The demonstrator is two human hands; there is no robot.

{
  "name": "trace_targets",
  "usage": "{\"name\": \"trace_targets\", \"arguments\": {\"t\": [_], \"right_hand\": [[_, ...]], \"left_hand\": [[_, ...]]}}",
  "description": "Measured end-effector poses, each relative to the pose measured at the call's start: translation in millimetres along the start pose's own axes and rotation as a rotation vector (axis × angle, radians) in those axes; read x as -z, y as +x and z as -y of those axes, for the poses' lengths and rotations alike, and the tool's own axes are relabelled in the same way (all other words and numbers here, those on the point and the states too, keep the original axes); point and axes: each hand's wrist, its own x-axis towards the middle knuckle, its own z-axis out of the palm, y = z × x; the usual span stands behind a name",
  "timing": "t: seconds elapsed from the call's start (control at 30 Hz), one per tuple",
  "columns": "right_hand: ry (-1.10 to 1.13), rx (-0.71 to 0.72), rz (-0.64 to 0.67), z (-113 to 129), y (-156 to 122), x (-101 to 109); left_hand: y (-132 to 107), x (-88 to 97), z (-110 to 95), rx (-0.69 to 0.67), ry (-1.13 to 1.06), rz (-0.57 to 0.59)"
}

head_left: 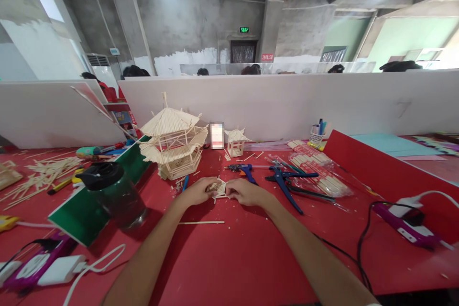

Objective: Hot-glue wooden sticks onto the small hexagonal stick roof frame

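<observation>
Left hand (201, 191) and right hand (246, 192) are curling nearly closed, pinching a small stick frame (220, 188), a stick pagoda (169, 154) is standing far left.

Sm. stick piece (219, 188) is partly hidden by L hand (200, 191) & R hand (247, 192), so full outline + exact fingertip contact can't be made out; forearms (150, 253) run off btm edge. Upright card (217, 135) by the mini pavilion (236, 135) is pixelated, & red wall sign (267, 57) has txt too sm. to read. Ppl (135, 71) behind white partition (279, 103) are mostly hidden, while yellow item (7, 223) (type unclear) & white plug (7, 272) get cut off at pic's L edge.
</observation>
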Motion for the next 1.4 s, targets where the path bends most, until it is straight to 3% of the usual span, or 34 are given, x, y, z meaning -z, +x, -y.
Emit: {"name": "trace_targets", "arguments": {"t": [0.4, 0.87, 1.2, 1.4], "right_hand": [[-0.015, -0.015, 0.033, 0.1, 0.1, -2.1], [-0.061, 0.001, -0.048, 16.6, -9.0, 7.2], [-0.029, -0.006, 0.006, 19.4, -13.4, 13.1], [-0.076, -0.008, 0.071, 15.4, -18.5, 20.9]], "left_hand": [[1.3, -0.3, -0.2, 0.040, -0.007, -0.007], [-1.0, -0.3, 6.3, -0.015, -0.003, -0.009], [-2.1, -0.2, -4.7, -0.021, -0.015, -0.014], [-1.2, 0.0, -7.3, 0.072, 0.053, -0.085]]}}
